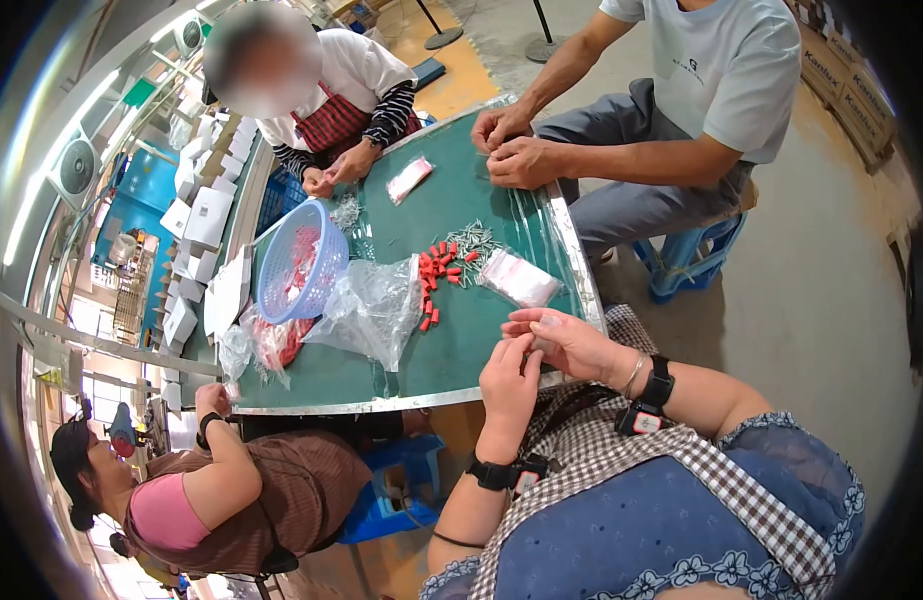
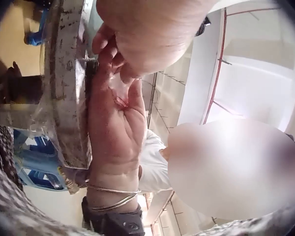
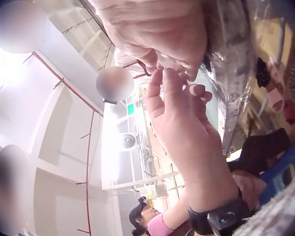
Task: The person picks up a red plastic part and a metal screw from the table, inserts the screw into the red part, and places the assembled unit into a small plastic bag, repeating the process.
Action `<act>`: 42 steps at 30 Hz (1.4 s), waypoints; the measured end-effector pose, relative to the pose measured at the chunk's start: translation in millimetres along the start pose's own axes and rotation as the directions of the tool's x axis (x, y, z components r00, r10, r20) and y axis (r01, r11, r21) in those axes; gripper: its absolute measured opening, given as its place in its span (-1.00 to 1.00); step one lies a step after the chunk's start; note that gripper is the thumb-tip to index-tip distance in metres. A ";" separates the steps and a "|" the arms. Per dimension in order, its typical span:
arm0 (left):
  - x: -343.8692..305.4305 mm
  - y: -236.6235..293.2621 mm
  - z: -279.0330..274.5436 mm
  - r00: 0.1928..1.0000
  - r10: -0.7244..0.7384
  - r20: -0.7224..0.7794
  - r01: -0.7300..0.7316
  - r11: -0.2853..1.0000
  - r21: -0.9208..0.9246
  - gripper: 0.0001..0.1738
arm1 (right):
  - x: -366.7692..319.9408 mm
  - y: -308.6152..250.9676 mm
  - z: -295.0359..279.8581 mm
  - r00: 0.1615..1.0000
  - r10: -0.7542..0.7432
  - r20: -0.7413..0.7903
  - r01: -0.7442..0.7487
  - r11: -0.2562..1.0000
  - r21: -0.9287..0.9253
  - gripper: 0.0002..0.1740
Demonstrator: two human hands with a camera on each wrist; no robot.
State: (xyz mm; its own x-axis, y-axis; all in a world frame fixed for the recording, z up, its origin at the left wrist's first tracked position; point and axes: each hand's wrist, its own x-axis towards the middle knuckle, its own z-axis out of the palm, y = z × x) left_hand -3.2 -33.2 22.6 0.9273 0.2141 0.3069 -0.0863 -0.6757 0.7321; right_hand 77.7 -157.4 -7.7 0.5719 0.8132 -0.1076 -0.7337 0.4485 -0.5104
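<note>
My left hand (image 1: 510,385) and my right hand (image 1: 572,348) meet just over the near table edge. Between them is a small clear plastic bag (image 2: 119,91) with a reddish line, lying against the right palm in the left wrist view. The left thumb and fingertips pinch it, and the right thumb and fingers hold it from the other side. My fingers cover much of the bag, and I cannot tell whether anything is in it. Just beyond the hands lies a stack of small clear bags (image 1: 522,278), beside red cone-shaped plastic pieces (image 1: 434,270) and a pile of screws (image 1: 472,240).
On the green table (image 1: 452,355) are a large clear bag (image 1: 372,315), a blue basket (image 1: 332,262) and another bag pack (image 1: 410,180). Three people work around it: one across (image 1: 327,90), one at the right (image 1: 722,80), one at the left (image 1: 212,490).
</note>
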 end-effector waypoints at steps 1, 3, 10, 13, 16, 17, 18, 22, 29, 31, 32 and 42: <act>1.1 -5.1 3.3 0.996 0.085 -0.036 -0.084 0.996 0.031 -0.83 | 0.0 0.3 0.0 1.000 0.000 -0.002 0.000 1.000 0.002 -0.54; 3.4 -8.4 7.0 0.983 0.170 -0.064 -0.166 0.984 0.061 -0.85 | 0.5 1.2 0.4 1.000 0.009 0.008 -0.009 0.999 -0.050 -0.54; 10.1 -6.3 8.2 0.990 0.130 -0.062 -0.124 0.988 0.092 -0.91 | 3.2 4.6 -2.6 0.999 -0.038 0.035 0.037 0.998 0.042 -0.58; 12.9 -13.6 10.6 0.985 0.149 -0.085 -0.135 0.979 0.153 -0.89 | 6.5 0.8 -2.3 0.999 -0.043 0.006 0.043 0.999 0.013 -0.61; 9.2 -24.2 12.6 0.993 0.034 -0.110 -0.030 0.999 0.040 -0.85 | 7.3 5.8 -8.1 1.000 -0.021 -0.014 0.022 0.998 0.051 -0.61; 8.8 -29.3 12.9 0.993 0.019 -0.120 -0.019 1.000 0.003 -0.82 | 8.9 4.6 -9.5 1.000 -0.023 0.005 0.023 0.997 0.075 -0.61; 7.4 -32.9 13.2 0.993 0.014 -0.117 -0.014 1.000 0.003 -0.82 | 8.4 3.2 -9.0 1.000 -0.020 0.002 0.020 0.997 0.078 -0.61; 1.8 -30.7 6.5 0.972 -0.202 -0.118 0.175 0.962 -0.208 -0.80 | 7.7 1.3 -7.0 1.000 -0.008 -0.004 0.008 0.991 0.131 -0.62; 4.8 -24.3 -0.3 0.838 -0.546 0.006 0.409 0.621 -0.669 -0.83 | 6.5 -3.9 4.6 0.966 0.015 -0.260 0.023 0.989 0.145 -0.66; 6.7 -31.4 -1.7 0.841 -0.540 -0.018 0.348 0.567 -0.746 -0.82 | 6.9 -4.9 0.5 0.953 0.016 -0.304 0.027 0.990 0.138 -0.67; 6.3 -33.8 -2.9 0.849 -0.526 -0.049 0.322 0.588 -0.742 -0.83 | 6.7 -2.6 -9.5 0.967 -0.003 -0.253 0.022 0.997 0.075 -0.69; 0.2 -31.7 6.9 0.875 -0.483 -0.037 0.323 0.638 -0.699 -0.86 | 17.4 7.8 6.7 0.899 -0.411 -0.150 0.145 0.604 -0.783 -0.71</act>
State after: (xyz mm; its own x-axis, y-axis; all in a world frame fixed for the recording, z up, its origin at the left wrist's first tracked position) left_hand 2.2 -16.6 -4.7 0.8395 0.5397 -0.0630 -0.0099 0.1310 0.9913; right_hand 79.5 -137.3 -7.8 0.8711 0.4909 -0.0153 -0.0730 0.0986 -0.9925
